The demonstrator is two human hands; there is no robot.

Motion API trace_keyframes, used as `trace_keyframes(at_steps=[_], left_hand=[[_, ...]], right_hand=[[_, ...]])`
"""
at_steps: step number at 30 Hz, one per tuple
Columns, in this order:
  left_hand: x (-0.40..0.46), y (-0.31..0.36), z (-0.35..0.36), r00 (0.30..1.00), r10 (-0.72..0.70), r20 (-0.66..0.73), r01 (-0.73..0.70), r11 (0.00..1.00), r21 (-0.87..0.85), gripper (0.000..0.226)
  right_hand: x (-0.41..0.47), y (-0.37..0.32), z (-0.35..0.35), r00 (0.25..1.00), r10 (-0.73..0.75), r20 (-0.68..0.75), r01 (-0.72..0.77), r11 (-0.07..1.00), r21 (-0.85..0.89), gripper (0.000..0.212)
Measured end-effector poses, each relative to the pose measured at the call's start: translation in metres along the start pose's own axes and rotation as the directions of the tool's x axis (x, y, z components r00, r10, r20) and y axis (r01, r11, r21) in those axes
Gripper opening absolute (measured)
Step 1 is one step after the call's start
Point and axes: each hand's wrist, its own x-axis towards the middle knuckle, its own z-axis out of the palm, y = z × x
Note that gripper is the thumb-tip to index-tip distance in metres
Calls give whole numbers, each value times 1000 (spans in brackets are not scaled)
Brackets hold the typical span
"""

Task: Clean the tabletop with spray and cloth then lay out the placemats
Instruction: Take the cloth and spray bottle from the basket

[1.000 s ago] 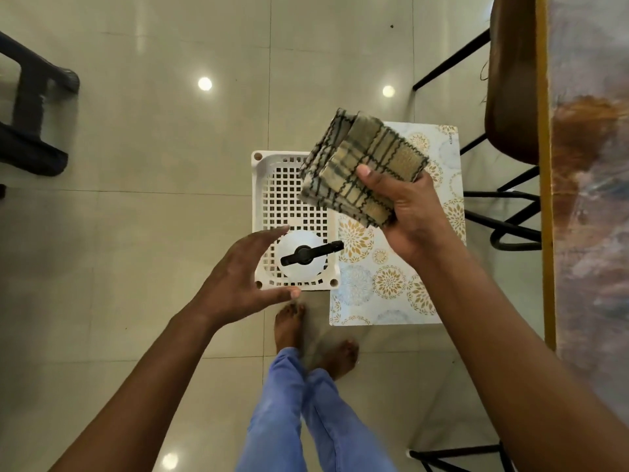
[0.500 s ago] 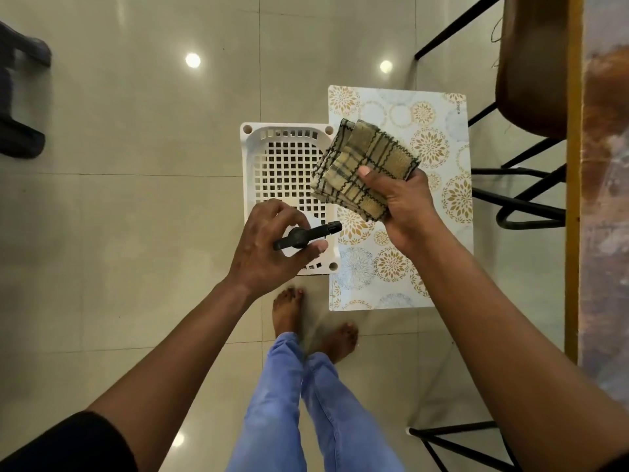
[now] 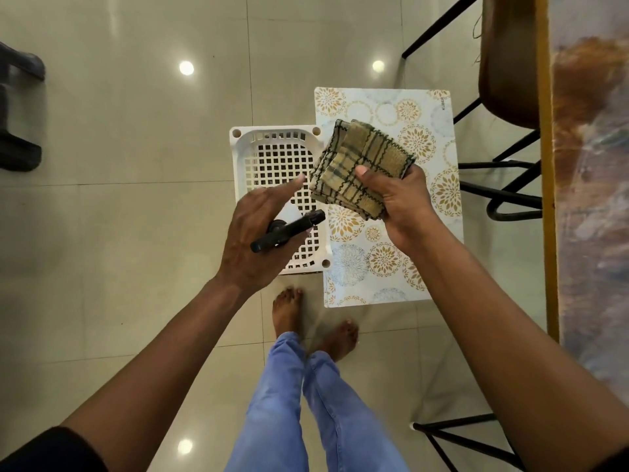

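Observation:
My right hand (image 3: 400, 202) grips a folded tan cloth (image 3: 360, 166) with dark check lines, held above the floor. My left hand (image 3: 258, 233) is closed around a spray bottle; only its black trigger head (image 3: 289, 229) shows, the body is hidden under my hand. Both hands hover over a white perforated basket (image 3: 272, 155) on the floor. Beside the basket lies a placemat (image 3: 384, 107) with gold and blue floral rings. The tabletop (image 3: 592, 165), marbled with a gold edge, runs along the right side of the view.
A brown chair seat (image 3: 507, 63) on black metal legs (image 3: 510, 199) stands between the placemat and the table. A dark furniture piece (image 3: 17, 114) sits at the far left. My bare feet (image 3: 313, 318) stand on glossy floor tiles just below the basket.
My left hand reached down, closed on the spray bottle in the basket and has lifted it. My right hand kept hold of the cloth.

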Motion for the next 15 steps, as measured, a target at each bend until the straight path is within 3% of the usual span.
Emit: trace_keyframes(at_steps=[3,6,8,12,15], left_hand=[[5,28,-28,997,68,-47,-69,997,-30,56],[7,67,-56,994,78,-73,-85,991,-99,48],[7,89,-71,996,33,-78,-43,991,-129,38],[11,139,-103,986,-165,0,152,911,-384,21],[13,183,-123,982,-169,90,191,879,-437,24]], right_hand=[[-14,-12,-4,1000,-22,-1,22,1000,12,30],[-36,-24,-8,1000,-25,-10,25,999,37,48],[-57,-35,-12,999,-23,-24,25,998,56,51],[-111,-60,-24,998,-35,-54,40,994,98,28],[-152,-71,-39,997,-26,-79,34,994,103,28]])
